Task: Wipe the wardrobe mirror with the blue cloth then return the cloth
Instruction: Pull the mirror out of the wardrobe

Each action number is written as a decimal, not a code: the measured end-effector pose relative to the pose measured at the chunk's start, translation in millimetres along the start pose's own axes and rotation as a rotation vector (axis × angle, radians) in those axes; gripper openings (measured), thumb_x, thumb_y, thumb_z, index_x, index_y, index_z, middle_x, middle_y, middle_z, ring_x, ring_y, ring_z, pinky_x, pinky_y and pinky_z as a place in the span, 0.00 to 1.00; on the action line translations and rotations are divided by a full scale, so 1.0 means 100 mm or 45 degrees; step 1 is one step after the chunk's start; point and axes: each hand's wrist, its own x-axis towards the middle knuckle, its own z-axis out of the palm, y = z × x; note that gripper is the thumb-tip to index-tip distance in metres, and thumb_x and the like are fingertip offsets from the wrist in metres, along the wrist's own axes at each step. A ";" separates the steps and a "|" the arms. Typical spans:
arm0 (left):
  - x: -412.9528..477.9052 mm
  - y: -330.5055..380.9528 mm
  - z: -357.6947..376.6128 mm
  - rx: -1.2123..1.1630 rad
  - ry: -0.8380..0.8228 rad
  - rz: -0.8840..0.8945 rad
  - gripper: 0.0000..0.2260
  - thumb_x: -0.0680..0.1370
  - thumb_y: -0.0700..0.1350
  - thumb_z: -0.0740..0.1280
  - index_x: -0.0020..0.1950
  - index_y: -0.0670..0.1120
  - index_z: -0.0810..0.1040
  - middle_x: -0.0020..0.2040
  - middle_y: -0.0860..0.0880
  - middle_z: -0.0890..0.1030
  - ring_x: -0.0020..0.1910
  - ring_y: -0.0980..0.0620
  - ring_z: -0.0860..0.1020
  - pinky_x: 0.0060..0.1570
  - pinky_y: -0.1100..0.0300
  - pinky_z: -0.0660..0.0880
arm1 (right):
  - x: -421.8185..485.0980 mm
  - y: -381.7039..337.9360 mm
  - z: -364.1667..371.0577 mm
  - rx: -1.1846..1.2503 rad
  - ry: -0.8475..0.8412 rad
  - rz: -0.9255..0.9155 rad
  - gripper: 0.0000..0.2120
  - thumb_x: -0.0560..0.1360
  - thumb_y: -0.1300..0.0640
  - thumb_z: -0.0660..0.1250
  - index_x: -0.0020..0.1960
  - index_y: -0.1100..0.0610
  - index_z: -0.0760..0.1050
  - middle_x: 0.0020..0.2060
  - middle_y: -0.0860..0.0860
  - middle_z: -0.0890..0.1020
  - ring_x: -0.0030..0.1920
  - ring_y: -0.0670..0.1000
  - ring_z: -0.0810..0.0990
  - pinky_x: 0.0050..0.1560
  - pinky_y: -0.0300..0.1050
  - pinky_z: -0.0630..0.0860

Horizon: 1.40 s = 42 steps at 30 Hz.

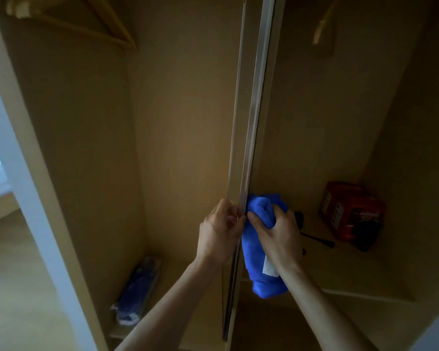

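So the wardrobe door (249, 138) was nearly edge-on here, just a thin strip with silvery metal trim, so I couldn't really make out the mirror face itself. The left hand (219, 229) was curled round that edge, I'd guess to steady or slide the door. The right hand (276, 234) was clamped on the bunched-up blue cloth (260, 211), held right against the trim on the other side. The cloth looked like soft, fluffy microfibre, with a white care tag (269, 267) showing. Behind it, a red boxy thing (350, 211) sat on a pale wood-look shelf (352, 272). There were wooden hangers (69, 24) up top and a blue plastic-wrapped packet (137, 292) down low.
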 end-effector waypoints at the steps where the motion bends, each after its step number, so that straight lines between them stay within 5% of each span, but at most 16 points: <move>1: -0.05 0.01 -0.01 -0.010 0.010 0.005 0.09 0.79 0.47 0.73 0.47 0.54 0.73 0.44 0.55 0.82 0.42 0.56 0.81 0.41 0.51 0.82 | -0.03 0.00 -0.01 0.011 -0.007 -0.003 0.18 0.74 0.38 0.67 0.50 0.53 0.76 0.48 0.53 0.76 0.43 0.50 0.78 0.44 0.46 0.77; 6: -0.31 0.08 -0.05 -0.082 0.039 -0.007 0.08 0.79 0.46 0.73 0.48 0.53 0.75 0.44 0.55 0.83 0.44 0.54 0.82 0.42 0.51 0.82 | -0.22 0.00 -0.07 0.073 -0.012 -0.038 0.19 0.70 0.33 0.67 0.46 0.48 0.73 0.46 0.50 0.75 0.41 0.45 0.78 0.38 0.38 0.73; 14: -0.51 0.16 -0.22 -0.076 0.004 -0.007 0.07 0.79 0.45 0.73 0.49 0.54 0.76 0.44 0.57 0.82 0.46 0.61 0.81 0.39 0.69 0.77 | -0.43 -0.13 -0.13 0.081 -0.040 -0.027 0.23 0.65 0.28 0.67 0.46 0.46 0.72 0.48 0.49 0.76 0.43 0.46 0.79 0.40 0.39 0.73; 17: -0.58 0.16 -0.26 -0.087 -0.026 0.014 0.06 0.79 0.43 0.73 0.50 0.52 0.77 0.45 0.58 0.83 0.47 0.61 0.81 0.40 0.69 0.77 | -0.51 -0.17 -0.12 0.063 0.001 -0.024 0.25 0.63 0.24 0.66 0.46 0.43 0.71 0.46 0.48 0.76 0.41 0.42 0.78 0.39 0.36 0.73; 21: -0.71 0.19 -0.32 -0.136 -0.055 0.077 0.07 0.80 0.41 0.71 0.51 0.52 0.77 0.47 0.58 0.82 0.48 0.59 0.81 0.42 0.68 0.77 | -0.67 -0.22 -0.08 0.074 0.113 -0.001 0.27 0.63 0.22 0.66 0.47 0.43 0.73 0.46 0.49 0.76 0.42 0.47 0.80 0.44 0.51 0.81; 26: -0.86 0.24 -0.40 -0.175 -0.091 0.073 0.10 0.79 0.39 0.70 0.50 0.55 0.76 0.46 0.58 0.82 0.48 0.59 0.81 0.41 0.68 0.77 | -0.85 -0.30 -0.18 0.002 0.124 0.010 0.27 0.63 0.22 0.66 0.47 0.43 0.74 0.46 0.47 0.77 0.41 0.42 0.79 0.41 0.42 0.79; 31: -1.04 0.31 -0.48 -0.207 -0.105 0.077 0.09 0.80 0.39 0.69 0.50 0.54 0.76 0.45 0.58 0.82 0.48 0.59 0.81 0.41 0.64 0.79 | -1.08 -0.42 -0.29 -0.061 0.166 0.023 0.27 0.65 0.23 0.65 0.45 0.46 0.74 0.43 0.46 0.76 0.40 0.46 0.80 0.41 0.50 0.81; 36: -1.19 0.36 -0.51 -0.204 -0.116 0.064 0.09 0.79 0.39 0.69 0.49 0.53 0.77 0.45 0.58 0.82 0.47 0.61 0.81 0.41 0.66 0.79 | -1.26 -0.43 -0.33 -0.113 0.199 -0.091 0.26 0.70 0.23 0.60 0.48 0.46 0.72 0.46 0.47 0.78 0.44 0.46 0.80 0.43 0.48 0.79; 42: -1.14 0.41 -0.53 -0.228 -0.196 0.074 0.08 0.80 0.39 0.69 0.49 0.54 0.79 0.46 0.60 0.84 0.47 0.63 0.82 0.42 0.68 0.79 | -1.25 -0.46 -0.39 -0.024 0.151 -0.052 0.39 0.68 0.19 0.51 0.51 0.52 0.74 0.50 0.51 0.78 0.49 0.51 0.80 0.49 0.51 0.78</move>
